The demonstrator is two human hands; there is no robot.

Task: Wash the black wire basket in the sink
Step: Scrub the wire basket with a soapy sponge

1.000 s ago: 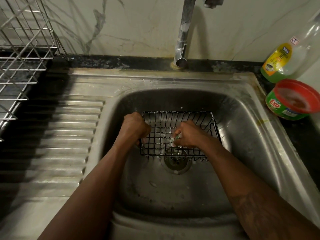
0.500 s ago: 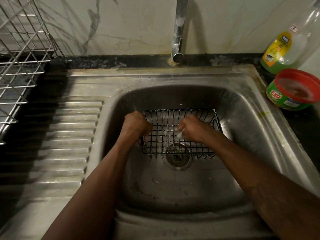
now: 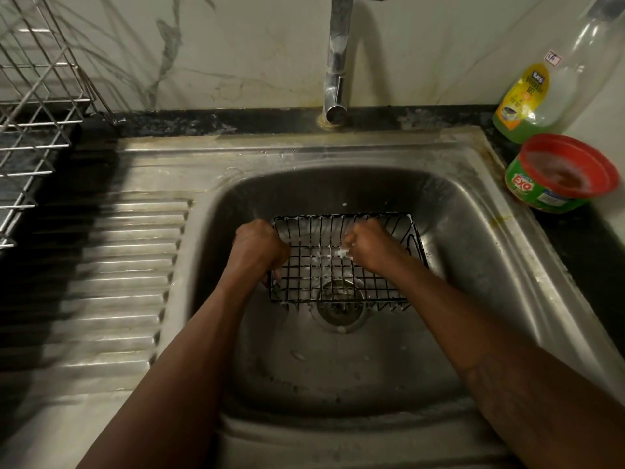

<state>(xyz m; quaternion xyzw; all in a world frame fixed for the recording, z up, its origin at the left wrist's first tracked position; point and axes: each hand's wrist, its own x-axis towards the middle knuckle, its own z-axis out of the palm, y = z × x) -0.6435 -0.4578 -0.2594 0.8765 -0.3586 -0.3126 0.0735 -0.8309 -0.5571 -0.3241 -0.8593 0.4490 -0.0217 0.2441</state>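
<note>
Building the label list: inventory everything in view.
black wire basket: 1, black, in the sink over the drain
sink: 1, steel, centre, drainboard at left
tap: 1, chrome, behind the sink
dish rack: 1, silver wire, far left
gel bottle: 1, clear, yellow label, green liquid, back right
Exo tub: 1, green with red rim, right of sink
left hand: 1, grips basket's left edge
right hand: 1, inside basket, curled round a pale foamy item

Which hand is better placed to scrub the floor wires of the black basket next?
Right. The right hand sits inside the black wire basket, over its floor wires, and pinches a small foamy scrubber. The left hand grips the basket's left rim and steadies it, so it should probably stay there.
</note>
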